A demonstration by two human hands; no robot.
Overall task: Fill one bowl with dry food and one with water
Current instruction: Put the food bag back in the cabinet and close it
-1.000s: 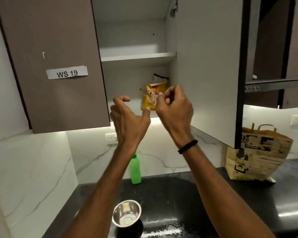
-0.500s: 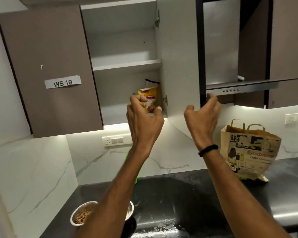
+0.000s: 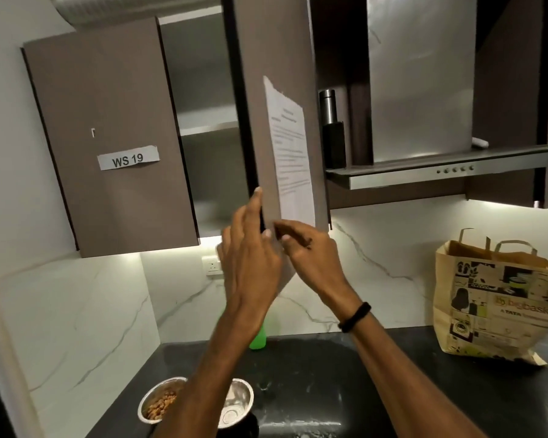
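Two steel bowls stand on the black counter at the bottom. The left bowl (image 3: 157,404) holds brown dry food; the right bowl (image 3: 239,403) looks shiny inside and is partly hidden by my left forearm. A green bottle (image 3: 258,338) stands by the wall behind my left arm. Both hands are raised at the lower corner of the cupboard door (image 3: 276,99), which is swung most of the way across the opening. My left hand (image 3: 250,248) lies with spread fingers along the door's edge. My right hand (image 3: 310,257) grips the door's bottom. The food bag is out of sight.
A sheet of paper (image 3: 290,153) is taped to the door's front. The left door carries a "WS 19" label (image 3: 128,158). A printed paper bag (image 3: 494,305) stands on the counter at right, under a steel hood (image 3: 424,172). A dark flask (image 3: 331,128) sits beside the hood.
The cupboard door has swung from wide open to nearly across the shelves, hiding the yellow food bag. Both hands have come together at the door's lower corner.
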